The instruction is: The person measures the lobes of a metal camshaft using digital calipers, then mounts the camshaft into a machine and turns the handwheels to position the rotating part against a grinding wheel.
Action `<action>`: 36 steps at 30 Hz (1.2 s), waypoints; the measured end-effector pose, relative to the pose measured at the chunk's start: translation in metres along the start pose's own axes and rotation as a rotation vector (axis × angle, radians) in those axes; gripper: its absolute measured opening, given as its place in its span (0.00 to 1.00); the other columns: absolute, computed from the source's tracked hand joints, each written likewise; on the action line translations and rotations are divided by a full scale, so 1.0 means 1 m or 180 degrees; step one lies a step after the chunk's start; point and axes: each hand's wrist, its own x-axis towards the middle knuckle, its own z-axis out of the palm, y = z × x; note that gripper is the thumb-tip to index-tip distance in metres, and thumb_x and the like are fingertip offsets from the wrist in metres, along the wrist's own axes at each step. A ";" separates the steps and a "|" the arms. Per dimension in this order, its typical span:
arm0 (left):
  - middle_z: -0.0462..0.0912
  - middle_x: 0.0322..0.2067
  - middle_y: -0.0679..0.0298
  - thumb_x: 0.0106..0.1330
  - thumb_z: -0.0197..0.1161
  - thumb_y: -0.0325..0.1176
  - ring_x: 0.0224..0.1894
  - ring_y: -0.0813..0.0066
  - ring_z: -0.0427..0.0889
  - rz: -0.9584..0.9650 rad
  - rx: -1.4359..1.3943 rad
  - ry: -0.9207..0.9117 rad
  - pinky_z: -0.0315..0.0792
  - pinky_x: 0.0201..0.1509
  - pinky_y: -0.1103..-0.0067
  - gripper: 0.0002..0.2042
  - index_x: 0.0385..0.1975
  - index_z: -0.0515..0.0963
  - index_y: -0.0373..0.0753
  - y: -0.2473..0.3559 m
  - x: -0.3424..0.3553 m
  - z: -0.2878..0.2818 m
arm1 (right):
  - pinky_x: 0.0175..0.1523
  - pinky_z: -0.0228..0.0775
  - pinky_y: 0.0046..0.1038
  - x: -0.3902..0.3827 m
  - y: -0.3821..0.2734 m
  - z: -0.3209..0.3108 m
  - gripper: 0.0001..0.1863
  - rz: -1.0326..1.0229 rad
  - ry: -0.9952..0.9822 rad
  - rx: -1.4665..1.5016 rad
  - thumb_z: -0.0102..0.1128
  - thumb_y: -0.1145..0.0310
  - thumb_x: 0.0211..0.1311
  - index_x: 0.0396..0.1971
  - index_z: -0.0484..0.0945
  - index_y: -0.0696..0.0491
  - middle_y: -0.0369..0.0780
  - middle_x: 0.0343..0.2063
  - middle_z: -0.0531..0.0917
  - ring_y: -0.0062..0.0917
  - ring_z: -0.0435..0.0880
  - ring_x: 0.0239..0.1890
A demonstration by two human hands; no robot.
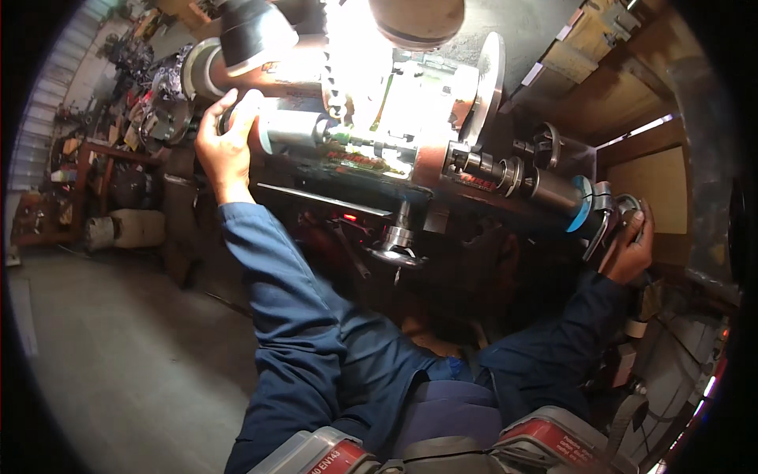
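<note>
A bench machine, like a lathe, with a worn body (430, 166) stretches across in front of me under bright light. My left hand (227, 150) is closed around the left end of a grey metal cylinder (292, 128), its thumb and fingers curled at the end face. At the other end, my right hand (632, 251) has its fingers wrapped round a metal handwheel (629, 204). Beside that wheel is a grey cylinder (555, 192) with a blue ring (583, 204). A thin shaft (387, 147) lies along the machine's middle, partly washed out by glare.
A large thin disc (485, 87) stands upright on the machine's far side. Below the front edge hangs another handwheel (399, 254). A dark lamp or cover (253, 35) juts in above. Wooden boards (655, 189) stand at the right, cluttered shelves (118, 166) at the left.
</note>
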 end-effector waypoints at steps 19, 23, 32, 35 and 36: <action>0.78 0.51 0.54 0.61 0.67 0.28 0.49 0.71 0.79 -0.0318 -0.0700 -0.0137 0.72 0.55 0.77 0.12 0.43 0.78 0.33 0.013 -0.006 0.008 | 0.46 0.76 0.29 -0.021 0.034 0.027 0.23 -0.0439 0.1249 0.0358 0.47 0.56 0.72 0.47 0.78 0.64 0.49 0.38 0.84 0.30 0.84 0.41; 0.79 0.51 0.55 0.61 0.66 0.27 0.49 0.71 0.79 -0.0380 -0.0824 -0.0117 0.72 0.55 0.77 0.11 0.43 0.78 0.34 0.014 -0.007 0.014 | 0.39 0.78 0.25 -0.007 0.005 0.006 0.19 0.0111 0.0494 0.0267 0.46 0.62 0.73 0.50 0.78 0.60 0.46 0.39 0.84 0.27 0.84 0.38; 0.78 0.52 0.54 0.62 0.65 0.27 0.49 0.71 0.79 -0.0395 -0.0800 -0.0070 0.72 0.55 0.77 0.11 0.42 0.77 0.34 0.018 -0.009 0.012 | 0.47 0.75 0.25 0.011 0.007 -0.003 0.16 0.0143 -0.0158 -0.0056 0.51 0.63 0.71 0.50 0.79 0.57 0.42 0.42 0.85 0.26 0.84 0.43; 0.78 0.52 0.54 0.62 0.65 0.27 0.49 0.71 0.79 -0.0396 -0.0798 -0.0104 0.72 0.55 0.77 0.11 0.42 0.77 0.33 0.017 -0.009 0.014 | 0.49 0.74 0.25 0.015 0.029 -0.006 0.17 0.0140 -0.0273 -0.0354 0.52 0.61 0.70 0.50 0.79 0.56 0.42 0.43 0.85 0.26 0.84 0.43; 0.78 0.52 0.54 0.62 0.65 0.27 0.49 0.71 0.79 -0.0397 -0.0801 -0.0113 0.72 0.55 0.77 0.11 0.42 0.77 0.33 0.017 -0.010 0.014 | 0.49 0.74 0.25 0.015 0.031 -0.007 0.17 0.0146 -0.0269 -0.0361 0.52 0.61 0.70 0.50 0.79 0.56 0.42 0.43 0.85 0.26 0.84 0.43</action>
